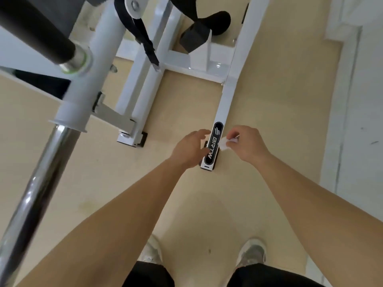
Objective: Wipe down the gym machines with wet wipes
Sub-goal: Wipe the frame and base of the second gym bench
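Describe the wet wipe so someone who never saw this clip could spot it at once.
Find the white machine frame on the tan floor and follow its long floor rail toward the person to the black oval logo plate. Just right of that plate, the right hand pinches the wet wipe. It is the only soft, crumpled white thing; the white beside it is rigid painted frame.

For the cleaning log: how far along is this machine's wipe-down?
Done: no surface shows clear wipe marks. In hand: right hand pinches a wet wipe over the labelled white base rail, left hand open beside it. Left: seemingly that rail, chrome bar, black grip.
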Demonstrator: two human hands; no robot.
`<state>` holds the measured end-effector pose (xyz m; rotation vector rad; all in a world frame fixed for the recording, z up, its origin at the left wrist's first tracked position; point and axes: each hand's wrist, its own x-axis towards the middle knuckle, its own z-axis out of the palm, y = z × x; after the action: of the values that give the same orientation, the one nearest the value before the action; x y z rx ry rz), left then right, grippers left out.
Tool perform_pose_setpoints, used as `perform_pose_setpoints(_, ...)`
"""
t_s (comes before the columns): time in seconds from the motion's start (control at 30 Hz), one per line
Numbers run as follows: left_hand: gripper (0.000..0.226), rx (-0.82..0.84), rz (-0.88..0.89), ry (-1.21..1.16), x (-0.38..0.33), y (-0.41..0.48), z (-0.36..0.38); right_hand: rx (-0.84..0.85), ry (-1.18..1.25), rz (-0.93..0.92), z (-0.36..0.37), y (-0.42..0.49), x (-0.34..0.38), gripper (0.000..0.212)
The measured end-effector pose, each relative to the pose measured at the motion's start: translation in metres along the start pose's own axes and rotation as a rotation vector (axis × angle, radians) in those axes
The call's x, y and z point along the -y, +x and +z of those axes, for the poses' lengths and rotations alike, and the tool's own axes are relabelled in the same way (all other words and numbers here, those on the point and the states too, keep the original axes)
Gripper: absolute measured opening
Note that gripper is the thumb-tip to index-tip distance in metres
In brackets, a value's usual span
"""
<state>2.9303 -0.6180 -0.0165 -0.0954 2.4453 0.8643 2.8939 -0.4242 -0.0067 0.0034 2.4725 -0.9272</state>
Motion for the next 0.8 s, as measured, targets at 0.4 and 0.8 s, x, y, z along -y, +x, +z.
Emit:
perform_pose_setpoints(0.4, 0.034, -0.276, 0.273, -0.016, 0.097, 0.161, 0.104, -0.293, -0.175, -0.363, 0.114, 0.148, -0.125, 0.011)
perform_pose_setpoints(0.8, 0.029, -0.389, 0.330, 0.194, 0.113, 0.160, 0.125, -0.358, -0.216, -0.570, 0.147, 0.127, -0.160, 0.015)
